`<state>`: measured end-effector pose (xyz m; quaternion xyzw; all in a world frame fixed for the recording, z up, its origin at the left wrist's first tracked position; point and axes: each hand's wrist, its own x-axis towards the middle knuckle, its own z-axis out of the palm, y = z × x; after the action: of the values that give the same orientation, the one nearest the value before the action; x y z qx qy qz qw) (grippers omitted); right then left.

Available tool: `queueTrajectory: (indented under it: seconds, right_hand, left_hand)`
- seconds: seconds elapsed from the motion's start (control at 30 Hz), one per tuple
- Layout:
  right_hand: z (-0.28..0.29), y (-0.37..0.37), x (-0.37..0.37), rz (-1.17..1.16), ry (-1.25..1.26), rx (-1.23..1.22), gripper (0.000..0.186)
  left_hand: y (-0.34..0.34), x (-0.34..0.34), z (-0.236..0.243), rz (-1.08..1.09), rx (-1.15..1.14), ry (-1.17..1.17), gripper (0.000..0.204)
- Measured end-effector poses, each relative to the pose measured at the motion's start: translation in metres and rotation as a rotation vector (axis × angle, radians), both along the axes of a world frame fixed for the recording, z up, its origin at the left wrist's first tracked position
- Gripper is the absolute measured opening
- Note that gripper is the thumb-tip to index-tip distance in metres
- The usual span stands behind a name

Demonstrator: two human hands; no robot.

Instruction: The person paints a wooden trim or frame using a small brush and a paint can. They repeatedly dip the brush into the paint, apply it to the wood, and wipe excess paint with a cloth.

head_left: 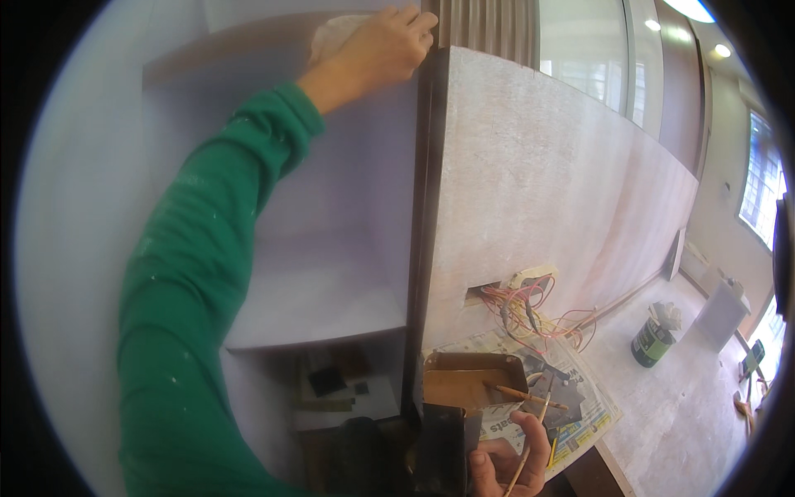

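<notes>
At the upper middle of the frame, the left hand [377,45] presses a pale cloth [335,33] flat against the shelf wall [348,190], fingers curled over it. Even pressure looks wise. At the lower right, the right hand [509,464] loosely pinches 1 thin stick [530,447].

A dark green cylindrical can [652,341] with a pale printed label band stands upright on the pale speckled countertop [679,406] at right, a crumpled whitish rag or paper stuffed in its open top. To its left, sheets of printed newspaper [580,414], white with black type and yellow-green edges, lie flat on the same countertop below a bundle of red and yellow wires, partly covered by a shallow brown tray [472,377]. At the far right rim, a small dark-screened device [752,358] rests tilted; its details cannot be made out.
</notes>
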<state>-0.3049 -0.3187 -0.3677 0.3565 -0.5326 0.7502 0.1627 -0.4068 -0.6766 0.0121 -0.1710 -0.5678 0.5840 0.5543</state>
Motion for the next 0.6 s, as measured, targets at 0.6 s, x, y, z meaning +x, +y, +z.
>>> queueTrajectory:
  seconds: [0.6]
  right_hand:
    - [-0.003,0.005,0.002,0.011,0.001,-0.017,0.065]
  left_hand:
    - [-0.007,0.005,-0.061,0.148,0.198,-0.145,0.010]
